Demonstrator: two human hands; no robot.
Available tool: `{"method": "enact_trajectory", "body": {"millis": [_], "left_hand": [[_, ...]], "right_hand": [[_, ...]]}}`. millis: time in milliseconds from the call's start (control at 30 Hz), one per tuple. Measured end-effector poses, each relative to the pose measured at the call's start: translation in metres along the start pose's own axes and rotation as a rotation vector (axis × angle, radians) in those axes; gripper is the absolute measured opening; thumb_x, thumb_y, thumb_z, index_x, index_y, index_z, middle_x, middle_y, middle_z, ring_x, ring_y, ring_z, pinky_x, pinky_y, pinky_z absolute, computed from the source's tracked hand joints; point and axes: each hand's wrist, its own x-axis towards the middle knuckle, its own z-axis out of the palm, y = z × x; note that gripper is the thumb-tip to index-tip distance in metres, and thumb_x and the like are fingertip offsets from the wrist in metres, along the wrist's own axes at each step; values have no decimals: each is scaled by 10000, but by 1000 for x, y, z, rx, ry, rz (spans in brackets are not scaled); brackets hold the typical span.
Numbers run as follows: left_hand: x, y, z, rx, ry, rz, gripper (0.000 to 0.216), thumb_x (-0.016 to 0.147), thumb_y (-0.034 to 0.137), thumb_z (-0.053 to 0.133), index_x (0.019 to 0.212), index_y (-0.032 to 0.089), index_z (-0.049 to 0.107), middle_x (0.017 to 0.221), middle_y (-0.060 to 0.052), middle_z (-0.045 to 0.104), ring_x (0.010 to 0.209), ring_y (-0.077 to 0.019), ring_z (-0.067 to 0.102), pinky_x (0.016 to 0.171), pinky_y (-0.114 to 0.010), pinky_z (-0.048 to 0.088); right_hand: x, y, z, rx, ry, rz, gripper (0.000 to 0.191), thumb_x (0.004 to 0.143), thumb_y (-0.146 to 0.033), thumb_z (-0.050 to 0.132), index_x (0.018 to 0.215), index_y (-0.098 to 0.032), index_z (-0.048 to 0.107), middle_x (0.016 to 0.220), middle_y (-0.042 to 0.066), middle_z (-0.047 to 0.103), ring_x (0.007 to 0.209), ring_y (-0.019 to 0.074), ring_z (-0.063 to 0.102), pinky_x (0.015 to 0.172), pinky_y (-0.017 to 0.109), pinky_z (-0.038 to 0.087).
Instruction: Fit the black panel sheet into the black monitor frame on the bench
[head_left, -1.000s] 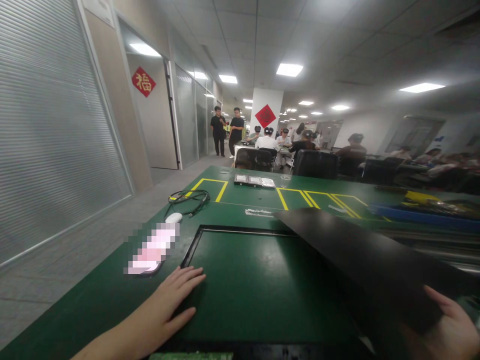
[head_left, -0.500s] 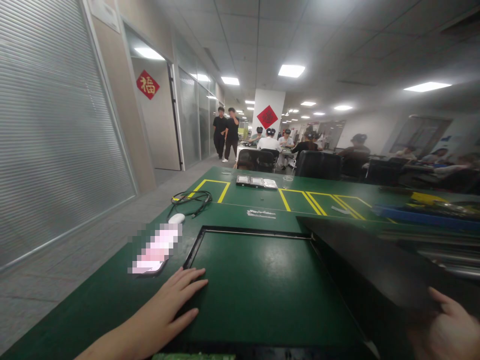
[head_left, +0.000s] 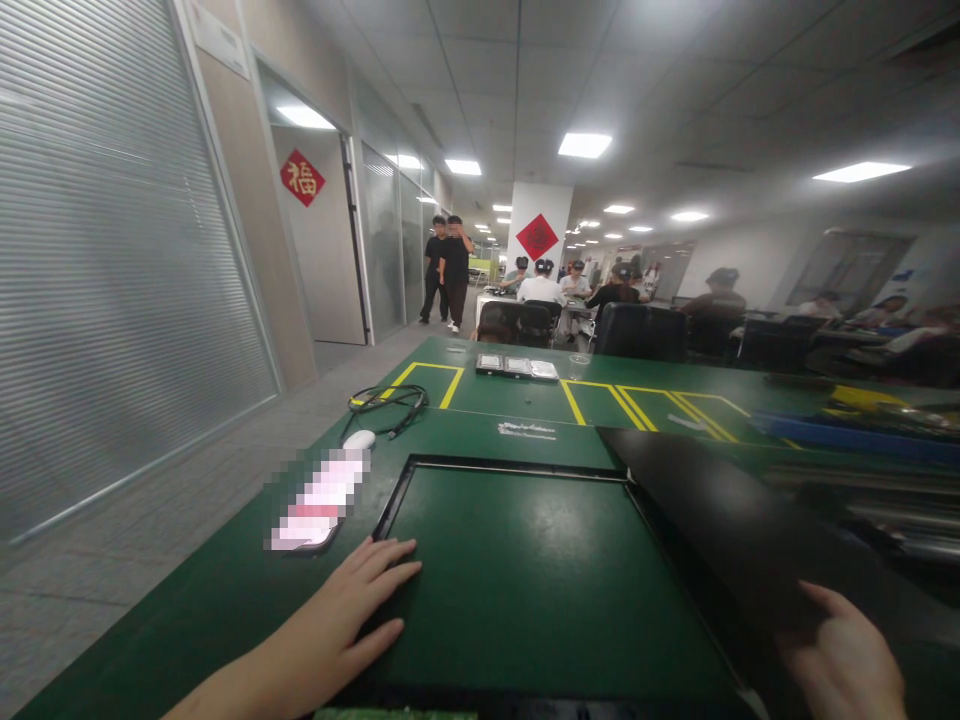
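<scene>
A thin black rectangular frame (head_left: pixel 517 469) lies flat on the green table, with the tabletop showing through its middle. My left hand (head_left: pixel 341 615) rests across the frame's left side, fingers spread and lying flat. On the right, my right hand (head_left: pixel 851 650) grips a large dark flat panel (head_left: pixel 720 505), thumb on its upper face. The panel is tilted along the frame's right side; its far corner touches or lies very close to the frame's far right corner. The fingers under the panel are hidden. At the bottom edge a strip of green board (head_left: pixel 397 714) just shows.
Left of the frame lie a phone (head_left: pixel 319 505), a white mouse (head_left: pixel 360 440) and a coiled black cable (head_left: pixel 390 405). Farther back are several small drives (head_left: pixel 517 367) and a small whitish piece (head_left: pixel 526 431). A blue tray (head_left: pixel 817 432) stands right. People (head_left: pixel 454 270) are in the background.
My right hand has moved left and slightly down with the panel, whose tilt has changed. My left hand stays on the frame. The view has shifted slightly.
</scene>
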Motion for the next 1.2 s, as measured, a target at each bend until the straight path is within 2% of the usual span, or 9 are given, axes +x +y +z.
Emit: {"method": "enact_trajectory", "body": {"millis": [133, 400, 533, 667, 933, 1067, 1200], "left_hand": [[-1, 0, 0, 0, 12, 11, 487, 909, 415, 505, 1393, 371, 491, 1516, -53, 458, 1395, -371, 340, 1066, -628, 314], [-1, -8, 6, -15, 39, 66, 500, 906, 391, 524, 1403, 378, 473, 1519, -51, 457, 1397, -350, 349, 1095, -607, 270], [-1, -8, 6, -4, 18, 69, 492, 921, 392, 492, 1411, 383, 455, 1527, -44, 446, 1402, -332, 346, 1101, -616, 251], [-1, -8, 6, -9, 55, 83, 495, 907, 387, 520, 1400, 377, 475, 1512, -47, 469, 1389, -333, 370, 1107, -603, 257], [-1, -12, 8, -3, 37, 84, 502, 912, 398, 513, 1411, 385, 456, 1525, -39, 449, 1403, -337, 343, 1111, -599, 260], [-1, -9, 5, -9, 18, 56, 492, 919, 408, 492, 1410, 399, 451, 1529, -28, 442, 1403, -335, 345, 1100, -616, 270], [0, -7, 3, 0, 0, 59, 492, 922, 415, 484, 1412, 386, 452, 1532, -36, 439, 1405, -338, 339, 1107, -614, 260]], "right_hand": [[-15, 2, 14, 40, 126, 49, 355, 558, 77, 589, 761, -214, 614, 795, -21, 593, 551, 140, 600, 535, 349, 619], [-22, 2, 19, 90, 141, 70, 325, 583, 73, 596, 759, -200, 619, 715, -40, 644, 529, 132, 634, 552, 288, 622], [-23, 1, 20, 87, 139, 76, 309, 592, 70, 609, 749, -196, 610, 693, -50, 644, 510, 123, 629, 556, 282, 621], [-27, 0, 22, 78, 104, 77, 294, 614, 64, 589, 745, -198, 600, 655, -51, 624, 502, 127, 622, 567, 302, 624], [-12, 4, 17, 64, 50, 66, 289, 634, 51, 569, 779, -197, 603, 702, -51, 634, 535, 123, 630, 538, 275, 595], [-23, 3, 22, 105, 107, 95, 285, 617, 64, 576, 742, -192, 598, 703, -48, 635, 546, 115, 628, 499, 234, 578], [-39, 1, 31, 124, 17, 126, 224, 649, 30, 567, 710, -182, 600, 686, -26, 648, 581, 123, 645, 484, 201, 569]]}}
